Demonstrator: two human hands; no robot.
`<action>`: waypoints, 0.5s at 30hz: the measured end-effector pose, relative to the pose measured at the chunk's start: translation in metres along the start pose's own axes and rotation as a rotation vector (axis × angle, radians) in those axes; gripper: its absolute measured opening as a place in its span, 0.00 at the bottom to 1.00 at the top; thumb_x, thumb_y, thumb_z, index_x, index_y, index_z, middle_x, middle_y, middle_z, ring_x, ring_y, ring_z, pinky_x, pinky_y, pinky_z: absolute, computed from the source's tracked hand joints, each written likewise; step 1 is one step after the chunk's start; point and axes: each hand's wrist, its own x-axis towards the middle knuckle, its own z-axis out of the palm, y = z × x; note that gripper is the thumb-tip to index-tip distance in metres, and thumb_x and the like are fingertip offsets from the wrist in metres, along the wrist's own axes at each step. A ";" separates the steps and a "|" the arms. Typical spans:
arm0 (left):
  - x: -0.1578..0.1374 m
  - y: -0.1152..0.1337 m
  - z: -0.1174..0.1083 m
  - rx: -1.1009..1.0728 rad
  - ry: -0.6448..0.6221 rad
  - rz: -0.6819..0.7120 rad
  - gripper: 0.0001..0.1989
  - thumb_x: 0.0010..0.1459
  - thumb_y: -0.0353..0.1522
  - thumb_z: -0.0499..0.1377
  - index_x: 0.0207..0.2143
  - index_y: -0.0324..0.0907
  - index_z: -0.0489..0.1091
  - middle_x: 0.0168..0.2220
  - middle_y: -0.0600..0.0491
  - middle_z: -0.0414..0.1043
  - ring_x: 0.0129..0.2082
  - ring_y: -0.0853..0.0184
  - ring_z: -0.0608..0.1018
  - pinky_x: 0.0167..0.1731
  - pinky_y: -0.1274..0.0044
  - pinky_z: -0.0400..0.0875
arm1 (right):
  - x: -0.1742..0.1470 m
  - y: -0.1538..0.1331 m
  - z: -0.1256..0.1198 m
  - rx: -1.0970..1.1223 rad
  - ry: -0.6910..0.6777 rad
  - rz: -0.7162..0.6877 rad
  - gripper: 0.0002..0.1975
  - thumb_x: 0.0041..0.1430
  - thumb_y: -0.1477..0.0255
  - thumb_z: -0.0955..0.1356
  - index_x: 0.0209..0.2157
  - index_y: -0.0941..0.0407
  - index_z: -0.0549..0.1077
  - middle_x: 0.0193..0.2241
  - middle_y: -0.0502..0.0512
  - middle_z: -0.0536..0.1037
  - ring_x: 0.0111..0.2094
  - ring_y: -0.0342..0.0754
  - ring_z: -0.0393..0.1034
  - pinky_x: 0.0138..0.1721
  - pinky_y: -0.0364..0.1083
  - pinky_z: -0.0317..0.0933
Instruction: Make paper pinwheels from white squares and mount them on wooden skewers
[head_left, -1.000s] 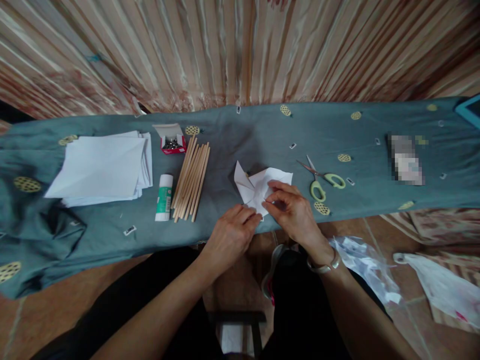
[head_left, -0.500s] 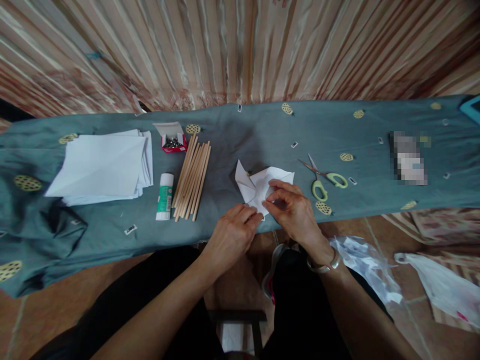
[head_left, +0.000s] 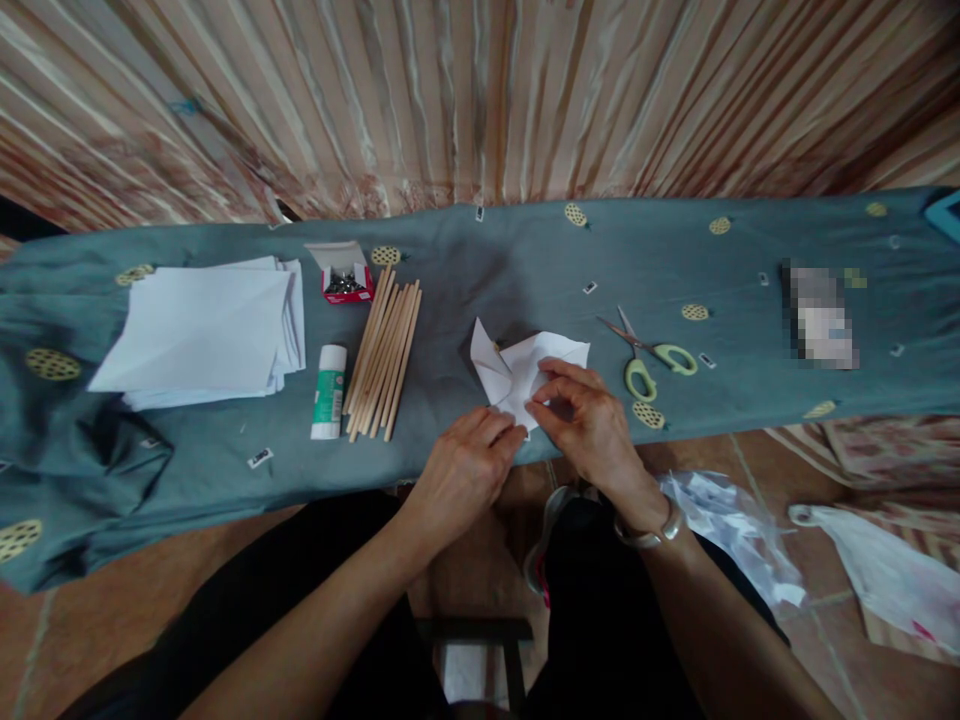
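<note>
A partly folded sheet of white paper [head_left: 525, 375] lies near the front edge of the cloth-covered table, one pointed flap standing up on its left side. My left hand [head_left: 472, 460] is closed at the paper's lower edge, its fingertips pressed on it. On the paper's right side, my right hand [head_left: 589, 415] pinches a part of the sheet between thumb and fingers. The exact spot gripped is partly hidden by the fingers. Scissors with green handles [head_left: 640, 378] lie just right of the paper, blades slightly apart.
Left of the hands lie a bundle of wooden sticks [head_left: 382, 355], a glue stick [head_left: 328, 392], an open red box of small metal pieces [head_left: 347, 283] and a stack of white paper [head_left: 202, 330]. A blurred-out object [head_left: 821, 315] rests at right. Plastic bags [head_left: 731, 525] lie on the floor.
</note>
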 end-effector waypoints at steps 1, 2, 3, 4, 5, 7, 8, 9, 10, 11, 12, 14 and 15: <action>0.000 0.000 0.000 -0.002 -0.004 -0.002 0.09 0.61 0.27 0.52 0.42 0.37 0.69 0.39 0.47 0.72 0.41 0.63 0.73 0.41 0.70 0.74 | 0.000 0.000 0.000 -0.004 0.002 -0.002 0.02 0.54 0.72 0.68 0.28 0.53 0.74 0.48 0.57 0.75 0.51 0.55 0.67 0.54 0.57 0.58; 0.000 0.000 0.000 -0.004 -0.007 -0.004 0.09 0.61 0.27 0.52 0.42 0.37 0.69 0.39 0.47 0.72 0.41 0.63 0.73 0.41 0.70 0.74 | 0.000 -0.001 0.000 -0.009 0.004 -0.004 0.02 0.54 0.72 0.68 0.28 0.53 0.74 0.48 0.57 0.75 0.50 0.55 0.67 0.54 0.57 0.58; 0.000 0.000 0.000 -0.005 -0.010 -0.005 0.09 0.61 0.27 0.52 0.42 0.37 0.69 0.39 0.47 0.72 0.41 0.63 0.73 0.41 0.70 0.74 | -0.001 -0.001 0.000 -0.016 0.005 -0.006 0.03 0.54 0.73 0.68 0.28 0.53 0.74 0.48 0.57 0.75 0.50 0.55 0.67 0.54 0.57 0.58; 0.000 0.000 0.000 -0.006 -0.011 -0.005 0.09 0.61 0.27 0.52 0.42 0.37 0.69 0.40 0.47 0.72 0.41 0.63 0.73 0.41 0.70 0.74 | -0.001 -0.002 0.000 -0.022 0.004 -0.009 0.03 0.54 0.73 0.68 0.29 0.53 0.74 0.48 0.57 0.75 0.50 0.55 0.67 0.54 0.57 0.58; -0.001 0.000 0.000 -0.006 -0.010 -0.005 0.09 0.61 0.27 0.52 0.42 0.37 0.69 0.40 0.47 0.72 0.41 0.63 0.73 0.42 0.70 0.74 | -0.001 -0.002 0.000 -0.028 0.004 -0.011 0.03 0.54 0.73 0.68 0.29 0.53 0.74 0.48 0.57 0.75 0.50 0.55 0.67 0.54 0.57 0.59; -0.001 0.000 0.000 -0.003 -0.007 0.001 0.09 0.61 0.27 0.52 0.42 0.37 0.69 0.40 0.47 0.72 0.41 0.63 0.73 0.42 0.70 0.74 | -0.002 -0.002 0.000 -0.036 -0.002 -0.017 0.03 0.55 0.73 0.68 0.31 0.53 0.75 0.49 0.58 0.74 0.51 0.55 0.66 0.53 0.57 0.59; -0.001 0.000 0.000 0.000 -0.004 0.005 0.09 0.61 0.26 0.53 0.42 0.36 0.69 0.40 0.47 0.72 0.41 0.63 0.73 0.42 0.70 0.74 | -0.003 -0.002 0.001 -0.039 -0.006 -0.023 0.04 0.55 0.73 0.67 0.32 0.54 0.75 0.50 0.59 0.74 0.52 0.56 0.66 0.53 0.57 0.60; -0.001 0.000 0.000 0.002 -0.002 0.008 0.09 0.61 0.26 0.53 0.42 0.36 0.69 0.40 0.47 0.72 0.41 0.63 0.73 0.42 0.70 0.74 | -0.003 -0.002 0.001 -0.041 -0.006 -0.033 0.05 0.56 0.73 0.67 0.33 0.54 0.76 0.50 0.59 0.73 0.52 0.56 0.65 0.53 0.57 0.60; -0.001 0.000 0.000 0.004 0.000 0.010 0.09 0.61 0.26 0.53 0.42 0.36 0.69 0.40 0.47 0.72 0.41 0.63 0.73 0.42 0.70 0.74 | -0.004 -0.002 0.002 -0.040 -0.007 -0.047 0.06 0.56 0.73 0.66 0.35 0.53 0.76 0.51 0.58 0.72 0.53 0.56 0.65 0.53 0.57 0.59; -0.001 0.000 0.001 0.006 0.000 0.011 0.09 0.61 0.27 0.52 0.42 0.36 0.69 0.40 0.47 0.72 0.41 0.63 0.73 0.41 0.70 0.74 | -0.004 -0.002 0.002 -0.039 -0.007 -0.063 0.07 0.57 0.73 0.66 0.36 0.53 0.76 0.51 0.58 0.72 0.53 0.56 0.64 0.54 0.58 0.59; -0.001 0.000 0.001 0.008 0.000 0.009 0.09 0.61 0.27 0.52 0.42 0.37 0.69 0.40 0.47 0.72 0.41 0.63 0.73 0.41 0.70 0.74 | -0.005 -0.002 0.003 -0.038 -0.005 -0.081 0.08 0.58 0.73 0.65 0.38 0.52 0.76 0.52 0.58 0.71 0.53 0.56 0.64 0.54 0.58 0.59; -0.001 0.000 0.001 0.008 0.000 0.006 0.09 0.62 0.27 0.52 0.42 0.37 0.69 0.40 0.48 0.73 0.40 0.63 0.73 0.41 0.70 0.74 | -0.006 -0.002 0.003 -0.045 -0.003 -0.113 0.10 0.59 0.73 0.64 0.40 0.52 0.76 0.53 0.57 0.70 0.53 0.56 0.64 0.54 0.58 0.59; -0.001 0.000 0.000 0.007 0.000 0.004 0.09 0.62 0.27 0.52 0.42 0.37 0.69 0.39 0.48 0.73 0.40 0.63 0.73 0.41 0.70 0.74 | -0.007 -0.003 0.003 -0.053 -0.002 -0.127 0.11 0.60 0.72 0.64 0.41 0.52 0.76 0.53 0.57 0.70 0.53 0.56 0.63 0.54 0.58 0.60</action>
